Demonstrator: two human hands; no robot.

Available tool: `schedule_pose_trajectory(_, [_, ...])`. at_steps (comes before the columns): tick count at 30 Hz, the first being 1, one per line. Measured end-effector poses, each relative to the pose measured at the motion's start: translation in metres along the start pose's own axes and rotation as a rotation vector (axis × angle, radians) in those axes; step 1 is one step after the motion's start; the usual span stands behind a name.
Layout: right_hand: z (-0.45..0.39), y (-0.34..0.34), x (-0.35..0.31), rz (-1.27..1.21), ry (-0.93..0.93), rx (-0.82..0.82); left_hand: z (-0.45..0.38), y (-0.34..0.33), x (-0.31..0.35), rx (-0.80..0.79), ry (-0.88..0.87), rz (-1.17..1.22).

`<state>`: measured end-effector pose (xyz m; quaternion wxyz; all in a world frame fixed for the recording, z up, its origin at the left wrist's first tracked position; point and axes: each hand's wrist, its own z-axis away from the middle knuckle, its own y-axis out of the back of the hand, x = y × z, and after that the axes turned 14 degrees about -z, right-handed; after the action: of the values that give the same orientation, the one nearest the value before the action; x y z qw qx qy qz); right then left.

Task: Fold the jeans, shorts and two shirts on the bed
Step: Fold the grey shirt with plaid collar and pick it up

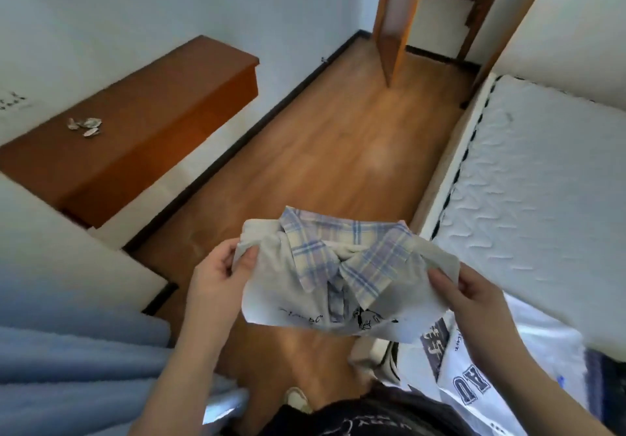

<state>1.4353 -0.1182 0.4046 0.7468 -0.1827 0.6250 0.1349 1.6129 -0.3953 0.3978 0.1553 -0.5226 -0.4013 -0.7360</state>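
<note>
Plaid-collar shirt (pixel 342 276) held in air above floor (pixel 305 151), beside bed (pixel 542 181). Left hand (pixel 216 273) and right hand (pixel 474 293) each pinch one side edge, grip clamped. Step: carrying folded shirt, likely. Next: lay flat on bed, keep folds.

Open floor ahead, bed close on the right

The wooden floor (pixel 338 151) runs bare from the held shirt (pixel 342 280) to the open door (pixel 394 19). The mattress (pixel 542 178) is open beyond a white printed garment (pixel 481 378) at its near end. A wall-mounted wooden shelf (pixel 135 124) juts out on the left.
</note>
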Motion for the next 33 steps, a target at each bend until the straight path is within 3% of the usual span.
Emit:
schedule_pose_trajectory(10, [0.003,0.064,0.010,-0.105,0.033,0.373,-0.083,-0.097,0.068,-0.307,-0.208,-0.022])
schedule_pose_trajectory(16, [-0.004,0.110,0.016,-0.158,0.013,0.528,-0.118,-0.156,0.114,-0.438,-0.393,-0.122])
schedule_pose_trajectory(25, [-0.003,0.151,0.013,-0.264,0.082,0.756,-0.152,-0.263,0.171,-0.684,-0.506,-0.180])
schedule_pose_trajectory(33, [0.017,0.156,0.022,-0.329,0.119,1.047,-0.166,-0.367,0.212,-1.017,-0.616,-0.170])
